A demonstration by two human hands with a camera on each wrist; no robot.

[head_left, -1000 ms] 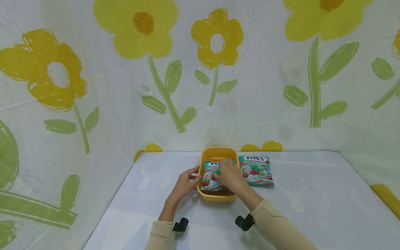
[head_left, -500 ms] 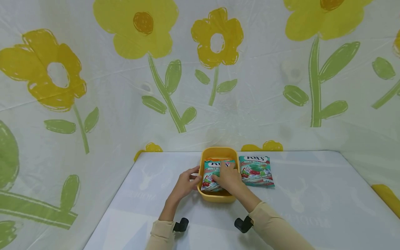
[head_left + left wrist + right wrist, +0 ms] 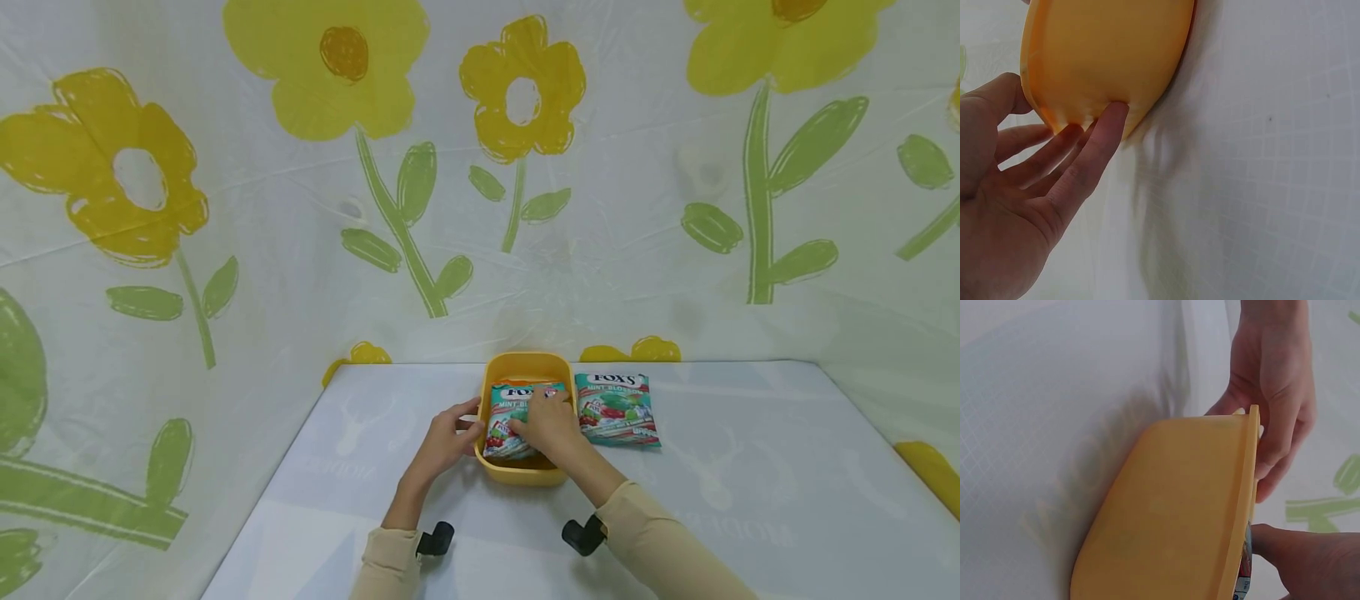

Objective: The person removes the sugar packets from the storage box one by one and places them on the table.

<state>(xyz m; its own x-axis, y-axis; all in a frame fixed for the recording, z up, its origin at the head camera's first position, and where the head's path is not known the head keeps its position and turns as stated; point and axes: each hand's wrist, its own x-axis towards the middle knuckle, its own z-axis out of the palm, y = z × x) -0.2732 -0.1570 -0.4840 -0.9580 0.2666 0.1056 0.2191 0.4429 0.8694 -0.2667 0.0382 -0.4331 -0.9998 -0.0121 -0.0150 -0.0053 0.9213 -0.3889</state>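
Packet (image 3: 504, 433) with FOX and MINT BL showing lies inside the yellow tub (image 3: 525, 477) on the desk (image 3: 300, 533), more of its front covered by my right hand (image 3: 553, 425). That hand is spread over it, thumb and fingers apart, resting on its face. My left hand (image 3: 441, 439) has its fingers relaxed and extended against the tub's outer left side. Just right of the tub, a second packet (image 3: 617, 410) reads FOX'S, then MINT BLOSSOM. Pale lettering on the desk is too faint for me to read.

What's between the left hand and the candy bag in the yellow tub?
In the head view, the left wall of the yellow tub separates the left hand from the candy bag.
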